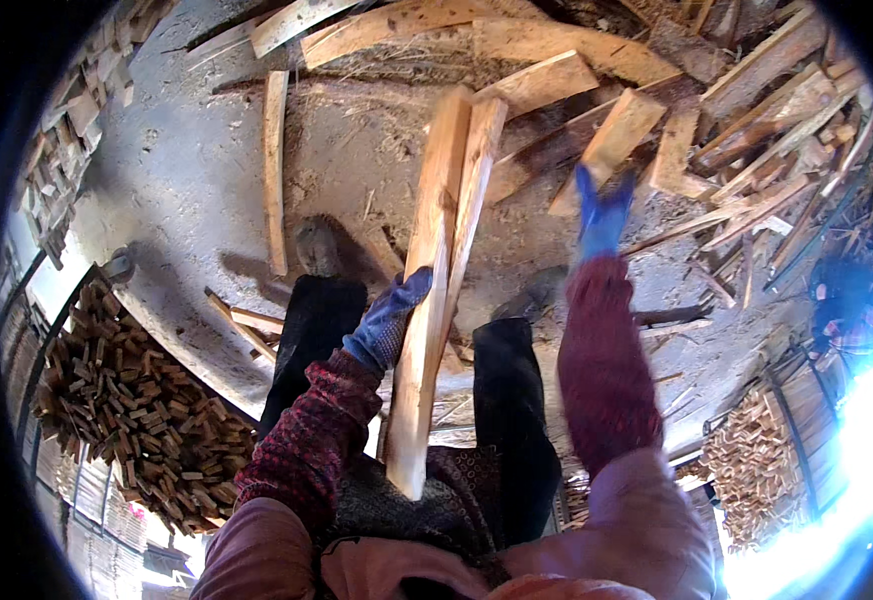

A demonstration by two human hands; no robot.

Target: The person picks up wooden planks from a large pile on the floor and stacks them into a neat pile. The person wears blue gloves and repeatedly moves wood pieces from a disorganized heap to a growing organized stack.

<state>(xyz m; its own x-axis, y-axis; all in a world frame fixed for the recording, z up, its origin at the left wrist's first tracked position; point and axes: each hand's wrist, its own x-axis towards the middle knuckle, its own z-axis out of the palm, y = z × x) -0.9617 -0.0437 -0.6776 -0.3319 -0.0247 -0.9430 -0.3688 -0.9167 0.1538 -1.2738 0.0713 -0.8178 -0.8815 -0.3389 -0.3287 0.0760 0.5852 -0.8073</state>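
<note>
My left hand (pixel 394 318), in a blue-grey glove, is closed round a long pale wooden slat (pixel 425 250) that slants upward between my knees. A second slat (pixel 476 180) lies close along its right side, partly behind it; I cannot tell whether my fingers hold this one too. My right hand (pixel 604 218), in a blue glove, is stretched forward at the near end of a short wooden board (pixel 620 132). Its fingers are spread and slightly blurred, two of them over or beside the board. Whether they touch it is unclear.
Long curved wood offcuts (pixel 557 45) lie across the far floor, with a heap of split pieces (pixel 787 130) at the right. A narrow strip (pixel 275 170) lies at the left. Stacked wood (pixel 147 410) stands at the lower left, and another stack (pixel 754 450) at the lower right.
</note>
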